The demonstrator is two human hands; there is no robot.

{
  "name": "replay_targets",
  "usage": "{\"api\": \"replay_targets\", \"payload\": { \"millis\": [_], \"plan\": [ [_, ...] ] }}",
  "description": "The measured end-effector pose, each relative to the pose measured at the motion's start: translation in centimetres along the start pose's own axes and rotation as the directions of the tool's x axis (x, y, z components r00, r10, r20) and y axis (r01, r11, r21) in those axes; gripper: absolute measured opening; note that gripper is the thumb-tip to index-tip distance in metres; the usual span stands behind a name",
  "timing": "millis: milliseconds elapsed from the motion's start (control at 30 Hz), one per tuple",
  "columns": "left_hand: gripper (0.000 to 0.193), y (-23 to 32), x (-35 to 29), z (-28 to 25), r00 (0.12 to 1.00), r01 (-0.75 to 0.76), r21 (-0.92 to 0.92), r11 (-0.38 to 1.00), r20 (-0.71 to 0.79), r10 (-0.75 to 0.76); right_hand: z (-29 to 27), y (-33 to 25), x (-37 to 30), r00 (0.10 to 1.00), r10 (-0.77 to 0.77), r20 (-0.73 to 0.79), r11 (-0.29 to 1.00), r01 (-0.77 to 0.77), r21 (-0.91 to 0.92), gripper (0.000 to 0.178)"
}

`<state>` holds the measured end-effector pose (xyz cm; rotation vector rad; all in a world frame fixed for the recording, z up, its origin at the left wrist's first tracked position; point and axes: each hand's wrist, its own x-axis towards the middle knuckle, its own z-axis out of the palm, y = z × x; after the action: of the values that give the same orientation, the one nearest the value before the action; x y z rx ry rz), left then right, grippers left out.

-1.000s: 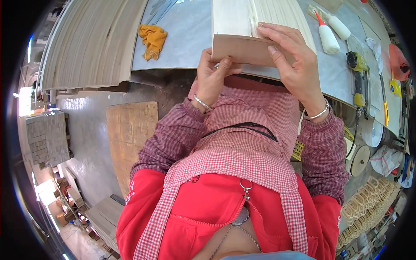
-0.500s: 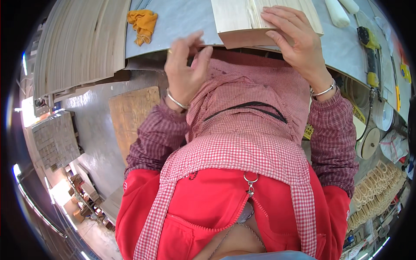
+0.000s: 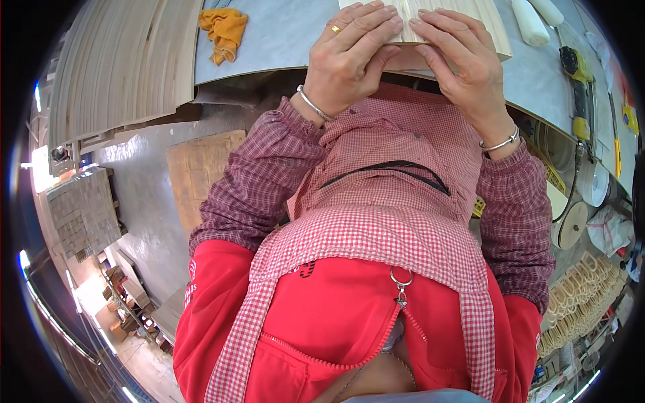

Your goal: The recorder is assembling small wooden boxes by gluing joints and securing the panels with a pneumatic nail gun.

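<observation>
A pale wooden block lies at the near edge of the bench, its grain and a lighter streak showing on top. My left hand grips its near left side, fingers over the top face and thumb against the front. My right hand holds the near right side in the same way, thumb on the front face. The fingertips of both hands almost meet at the middle. Beyond the top of the picture the block's far end is cut off.
Stacked wooden strips fill the bench's left part, beside an orange cloth. White rolls and a yellow-black power tool lie to the right. On the floor is a brown board; wooden loops hang at lower right.
My left hand has moved up and right from the air beside the block and taken hold of it. The block sits slightly farther up and right; my right hand stays on it.
</observation>
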<state>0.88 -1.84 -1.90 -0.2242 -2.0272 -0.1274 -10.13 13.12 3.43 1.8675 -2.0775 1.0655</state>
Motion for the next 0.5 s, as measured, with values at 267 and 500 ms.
{"api": "replay_targets", "payload": {
  "millis": [267, 500],
  "plan": [
    [0.028, 2.4, 0.7, -1.7, 0.964, 0.259, -0.035, 0.965, 0.072, -0.256, 0.3, 2.7, -0.8, 0.975, -0.126, -0.182, 0.983, 0.147, 0.111, 0.027],
    [0.028, 1.6, 0.3, -2.9, 0.957, 0.267, -0.096, 0.959, 0.147, -0.251, -11.7, 16.8, -8.4, 0.840, 0.493, -0.226, 0.698, -0.537, -0.473, 0.047]
  ]
}}
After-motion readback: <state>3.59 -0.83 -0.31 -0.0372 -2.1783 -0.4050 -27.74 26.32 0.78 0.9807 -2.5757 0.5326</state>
